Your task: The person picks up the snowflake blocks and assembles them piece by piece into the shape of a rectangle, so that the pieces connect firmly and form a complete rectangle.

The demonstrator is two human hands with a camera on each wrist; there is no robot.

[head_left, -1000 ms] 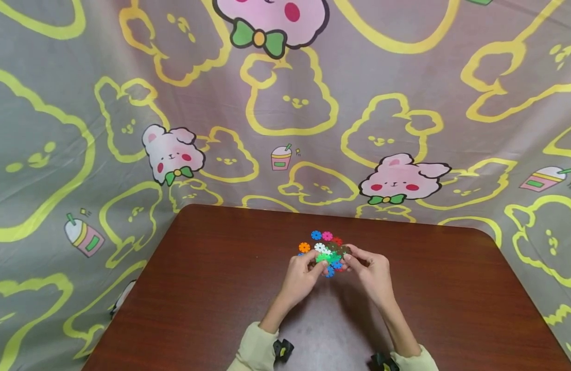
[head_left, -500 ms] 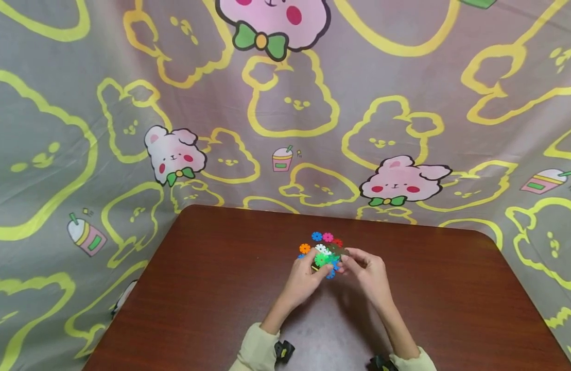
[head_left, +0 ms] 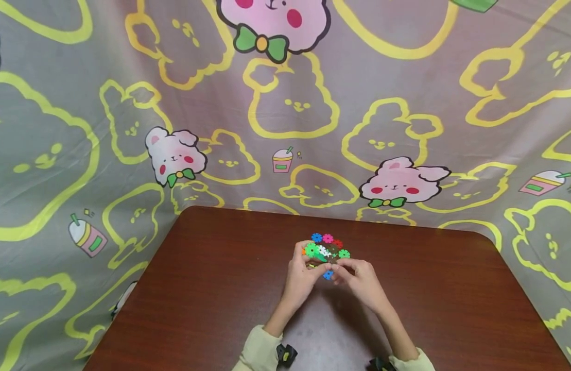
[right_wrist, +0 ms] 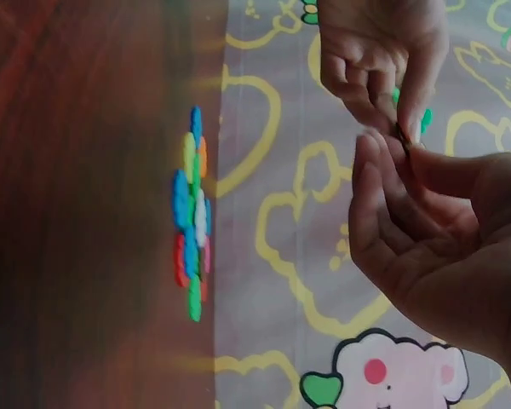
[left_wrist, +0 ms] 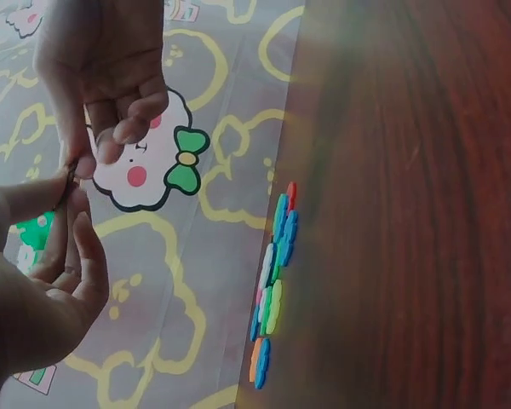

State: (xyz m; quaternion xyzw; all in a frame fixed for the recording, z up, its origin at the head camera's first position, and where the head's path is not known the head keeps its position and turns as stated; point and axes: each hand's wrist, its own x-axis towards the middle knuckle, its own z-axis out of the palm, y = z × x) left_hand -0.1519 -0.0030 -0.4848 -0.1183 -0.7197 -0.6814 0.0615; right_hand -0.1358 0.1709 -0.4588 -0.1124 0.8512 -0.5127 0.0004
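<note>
Broad stretches of bench (head_left: 211,288) run out from the work to the left and right edges, its far corners rounded. Coloured discs (head_left: 316,237) lie in a low cluster toward the far edge. The wood is reddish-brown with a soft sheen; grey cloth (head_left: 304,77) printed with yellow animal outlines hangs behind. Above the bench the left hand (head_left: 304,275) and right hand (head_left: 364,283) meet at the fingertips, both pinching a thin dark piece (left_wrist: 71,173); bright green discs (head_left: 311,250), flat and notched, show beside the left fingers.
</note>
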